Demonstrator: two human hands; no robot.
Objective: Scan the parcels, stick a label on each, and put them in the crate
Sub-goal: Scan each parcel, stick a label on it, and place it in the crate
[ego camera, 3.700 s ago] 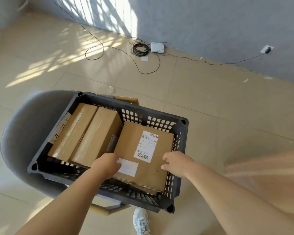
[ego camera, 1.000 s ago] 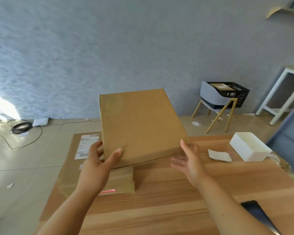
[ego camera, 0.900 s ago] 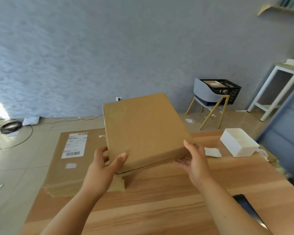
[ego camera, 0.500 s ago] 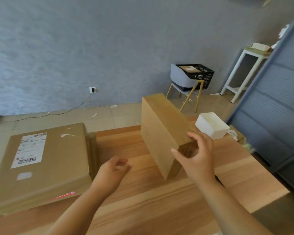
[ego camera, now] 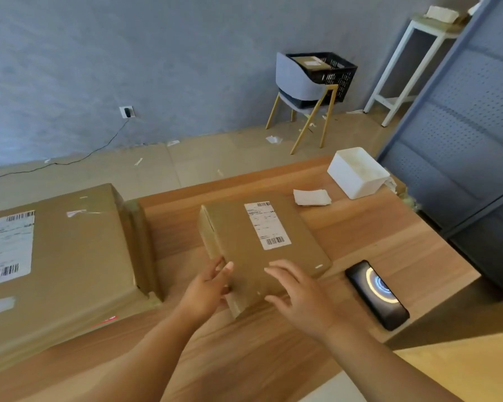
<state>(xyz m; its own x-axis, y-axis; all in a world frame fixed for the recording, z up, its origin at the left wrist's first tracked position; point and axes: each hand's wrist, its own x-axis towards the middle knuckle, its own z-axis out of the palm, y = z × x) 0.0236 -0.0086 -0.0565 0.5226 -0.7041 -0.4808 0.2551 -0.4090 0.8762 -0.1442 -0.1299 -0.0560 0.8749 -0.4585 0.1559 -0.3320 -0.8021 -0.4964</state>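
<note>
A flat brown cardboard parcel (ego camera: 253,250) lies on the wooden table (ego camera: 375,236) with its white shipping label facing up. My left hand (ego camera: 208,288) grips the parcel's near left corner, thumb on top. My right hand (ego camera: 298,291) hovers over the near edge with fingers spread and straight. A phone (ego camera: 376,294) with a lit ring on its screen lies on the table to the right of the parcel. A small stack of white labels (ego camera: 311,196) sits behind the parcel. The black crate (ego camera: 336,75) stands on a grey chair across the room, a parcel inside.
A large labelled cardboard box (ego camera: 55,256) fills the table's left side. A white plastic bin (ego camera: 357,172) sits at the table's far right corner. A blue perforated panel (ego camera: 462,134) stands to the right, a white side table (ego camera: 401,62) behind it. Paper scraps litter the floor.
The parcel, lifted off the big box and stood on edge half a second ago, now lies flat with its label up. My left hand has taken its corner; my right hand has let go.
</note>
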